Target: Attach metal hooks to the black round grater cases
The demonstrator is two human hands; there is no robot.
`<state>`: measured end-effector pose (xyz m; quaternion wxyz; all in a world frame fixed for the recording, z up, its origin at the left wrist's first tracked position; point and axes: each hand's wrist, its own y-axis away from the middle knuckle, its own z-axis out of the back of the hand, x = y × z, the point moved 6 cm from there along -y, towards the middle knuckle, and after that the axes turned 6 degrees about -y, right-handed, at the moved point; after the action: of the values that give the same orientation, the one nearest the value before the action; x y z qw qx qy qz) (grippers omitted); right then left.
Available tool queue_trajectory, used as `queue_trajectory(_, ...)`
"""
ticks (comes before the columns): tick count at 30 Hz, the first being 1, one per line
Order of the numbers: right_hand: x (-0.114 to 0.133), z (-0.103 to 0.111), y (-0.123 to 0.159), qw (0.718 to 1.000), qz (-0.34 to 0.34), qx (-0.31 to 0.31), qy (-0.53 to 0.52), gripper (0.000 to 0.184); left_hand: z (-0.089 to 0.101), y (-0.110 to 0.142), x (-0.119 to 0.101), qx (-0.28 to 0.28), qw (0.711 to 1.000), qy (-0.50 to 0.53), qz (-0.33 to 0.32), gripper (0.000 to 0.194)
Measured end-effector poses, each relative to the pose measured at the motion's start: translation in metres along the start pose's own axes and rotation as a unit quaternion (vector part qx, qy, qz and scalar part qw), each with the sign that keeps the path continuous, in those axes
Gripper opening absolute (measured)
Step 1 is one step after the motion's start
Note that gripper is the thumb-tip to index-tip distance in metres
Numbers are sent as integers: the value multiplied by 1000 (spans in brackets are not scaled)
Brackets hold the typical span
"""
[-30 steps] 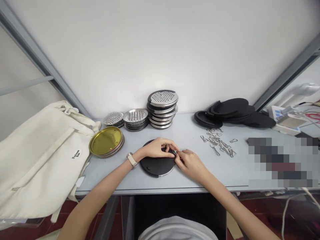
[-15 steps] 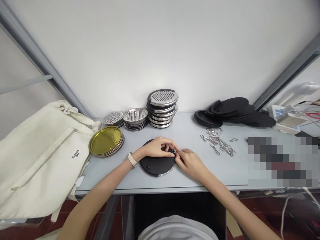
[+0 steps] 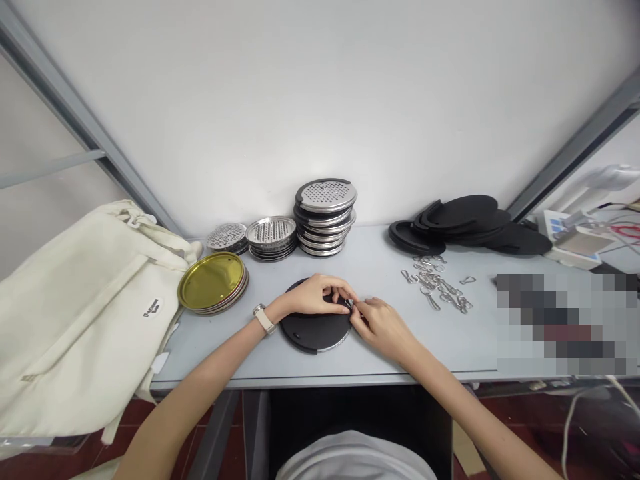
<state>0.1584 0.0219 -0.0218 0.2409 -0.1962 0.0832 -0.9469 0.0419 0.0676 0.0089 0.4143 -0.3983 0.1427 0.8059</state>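
Observation:
A round black disc with a silver rim along its lower right lies flat near the table's front. My left hand, with a watch on its wrist, rests over the disc's upper part, thumb and forefinger closed round a small metal snap hook at the right edge. From the right, my right hand pinches at the same hook, its fingertips against the disc's edge. Most of the hook is hidden by the fingers. Several loose snap hooks are scattered to the right.
Behind the hands stand perforated metal grater discs and a taller stack of rimmed grater discs. Gold lids are stacked at left beside a cream bag. Black discs are piled back right, near a power strip.

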Motion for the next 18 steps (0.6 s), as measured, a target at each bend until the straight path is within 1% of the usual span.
queue_trajectory(13, -1, 0, -1, 1000, -3, -1, 4, 29, 1, 0, -3, 4, 1000, -1, -5, 27)
queue_trajectory(18, -1, 0, 0, 1000, -1, 1, 0, 30, 0, 0, 1, 0, 1000, 8, 12, 27)
